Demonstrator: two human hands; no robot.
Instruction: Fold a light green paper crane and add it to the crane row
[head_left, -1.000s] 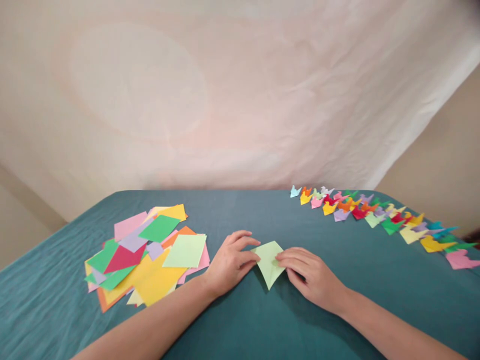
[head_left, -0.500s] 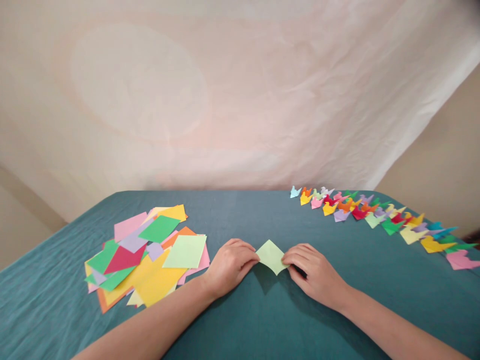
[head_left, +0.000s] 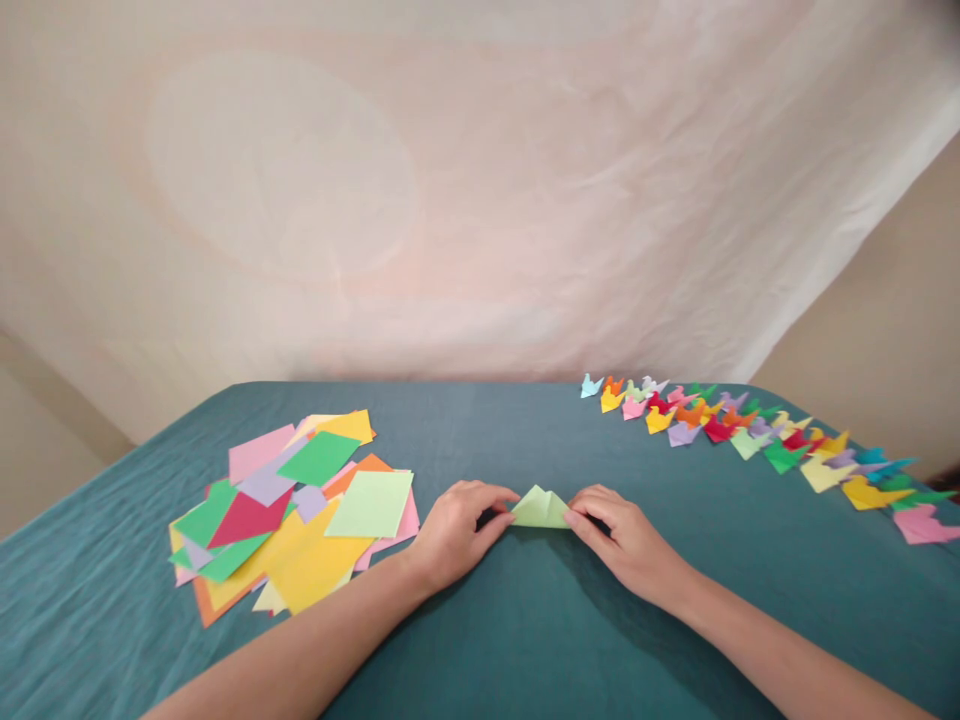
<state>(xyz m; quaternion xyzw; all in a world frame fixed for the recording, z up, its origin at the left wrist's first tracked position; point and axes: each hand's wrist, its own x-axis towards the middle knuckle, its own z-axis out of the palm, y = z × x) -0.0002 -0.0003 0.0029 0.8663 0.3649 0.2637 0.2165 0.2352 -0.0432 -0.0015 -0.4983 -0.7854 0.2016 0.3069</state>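
A small light green origami paper (head_left: 541, 510) is held between my two hands, folded into a low triangle with two peaks at the top and a straight lower edge. My left hand (head_left: 463, 528) pinches its left corner between thumb and fingers. At the right corner, my right hand (head_left: 624, 540) grips the paper the same way, the thumb on the near side. The fingertips hide both corners. A soft shadow falls on the cloth below.
Left of my hands lies a loose pile of coloured paper squares (head_left: 319, 555), a pale green sheet (head_left: 370, 504) nearest my left wrist. Several folded paper birds (head_left: 748, 441) stand in diagonal rows at the right. A teal cloth (head_left: 480, 640) covers the table; a pale sheet (head_left: 480, 200) hangs behind.
The light green paper has gone from an open diamond to a folded triangle, its lower point no longer showing. Both hands keep hold of the side corners, thumbs now nearer me.
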